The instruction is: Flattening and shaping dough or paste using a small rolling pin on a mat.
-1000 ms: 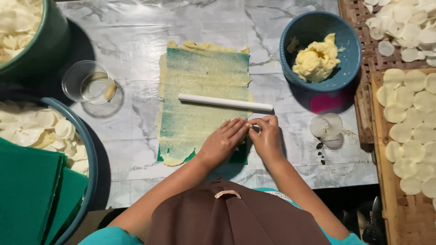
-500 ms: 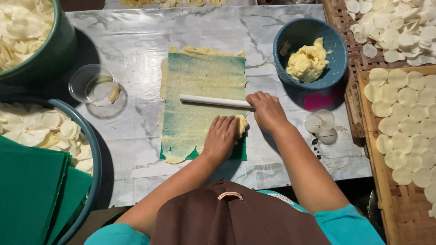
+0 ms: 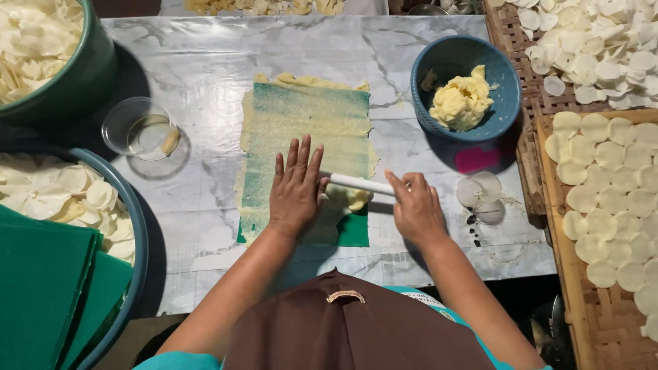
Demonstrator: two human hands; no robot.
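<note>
A green rectangular sheet (image 3: pixel 301 130) lies on the marble-patterned table (image 3: pixel 205 62), smeared with thin yellowish dough. My left hand (image 3: pixel 296 188) lies flat on the sheet's lower part, fingers spread. A thin white roller (image 3: pixel 360 183) lies across the sheet's lower right, over a lump of dough (image 3: pixel 354 200). My right hand (image 3: pixel 413 209) rests on the roller's right end, which is hidden under it.
A blue bowl (image 3: pixel 442 62) holding yellow dough (image 3: pixel 462 101) stands at the upper right. A clear glass dish (image 3: pixel 140 129) sits left of the sheet. Woven trays (image 3: pixel 555 240) with white round discs (image 3: pixel 610 178) fill the right. Tubs of white discs (image 3: pixel 58 195) and green sheets (image 3: pixel 41 281) lie left.
The roller has come down from mid-sheet to the lower right part. My left hand has moved from the dough lump to lie flat; my right hand now rests on the roller's end.
</note>
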